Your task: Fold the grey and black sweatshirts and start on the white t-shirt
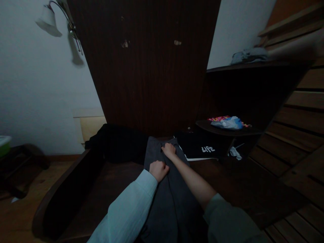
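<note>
Grey trousers (pixel 172 202), one pair, lie on the dark counter (pixel 116 182) from centre to 6 o'clock, left hand (pixel 158 170) and right hand (pixel 169 150) each in a closed grip on the fabric towards the upper end. Step in hand, as judged: straightening; next move calls for an even hold. Containers: open shelf (pixel 202 126), 3 o'clock, bearing plastic bag (pixel 230 124) and pink patterned item (pixel 217 118); green tub (pixel 4 147), 9 o'clock, contents not visible.

grey garment (pixel 164 199) cropped below, green tub (pixel 4 145) cropped at left
</note>
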Demonstrator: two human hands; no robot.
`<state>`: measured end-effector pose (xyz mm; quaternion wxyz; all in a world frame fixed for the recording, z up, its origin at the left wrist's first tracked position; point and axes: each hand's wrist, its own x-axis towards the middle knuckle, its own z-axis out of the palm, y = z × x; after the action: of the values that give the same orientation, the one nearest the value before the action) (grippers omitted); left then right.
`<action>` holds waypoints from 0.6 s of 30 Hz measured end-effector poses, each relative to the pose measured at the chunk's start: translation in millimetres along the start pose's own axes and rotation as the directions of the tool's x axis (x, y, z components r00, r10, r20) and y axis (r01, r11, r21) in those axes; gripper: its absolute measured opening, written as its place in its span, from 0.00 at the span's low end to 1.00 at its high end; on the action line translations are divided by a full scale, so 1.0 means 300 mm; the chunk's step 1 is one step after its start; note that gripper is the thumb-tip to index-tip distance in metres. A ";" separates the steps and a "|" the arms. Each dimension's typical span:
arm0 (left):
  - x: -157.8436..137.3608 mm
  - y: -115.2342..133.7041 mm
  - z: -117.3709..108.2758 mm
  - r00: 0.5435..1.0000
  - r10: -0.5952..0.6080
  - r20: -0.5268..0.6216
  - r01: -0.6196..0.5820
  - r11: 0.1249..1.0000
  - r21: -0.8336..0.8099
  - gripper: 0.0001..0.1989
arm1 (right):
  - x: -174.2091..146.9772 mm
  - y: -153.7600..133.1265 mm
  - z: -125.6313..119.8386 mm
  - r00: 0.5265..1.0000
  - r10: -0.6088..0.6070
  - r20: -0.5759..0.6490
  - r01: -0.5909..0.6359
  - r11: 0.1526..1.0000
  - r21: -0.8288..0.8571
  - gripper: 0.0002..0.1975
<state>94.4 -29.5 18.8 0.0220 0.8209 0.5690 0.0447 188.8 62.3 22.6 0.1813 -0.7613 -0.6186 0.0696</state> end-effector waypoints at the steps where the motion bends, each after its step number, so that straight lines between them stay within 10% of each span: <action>1: -0.002 0.002 -0.003 1.000 0.015 -0.008 -0.015 1.000 -0.010 0.20 | 0.007 0.002 -0.007 1.000 0.012 -0.008 -0.012 1.000 0.003 0.12; 18: -0.008 0.014 -0.005 0.997 0.059 0.050 -0.056 0.997 -0.049 0.18 | 0.036 0.063 -0.003 0.993 -0.069 0.097 0.055 0.988 0.147 0.12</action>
<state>97.3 -33.3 20.4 0.0548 0.8370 0.5431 0.0379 208.9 69.3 18.0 0.2061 -0.7221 -0.6438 0.1469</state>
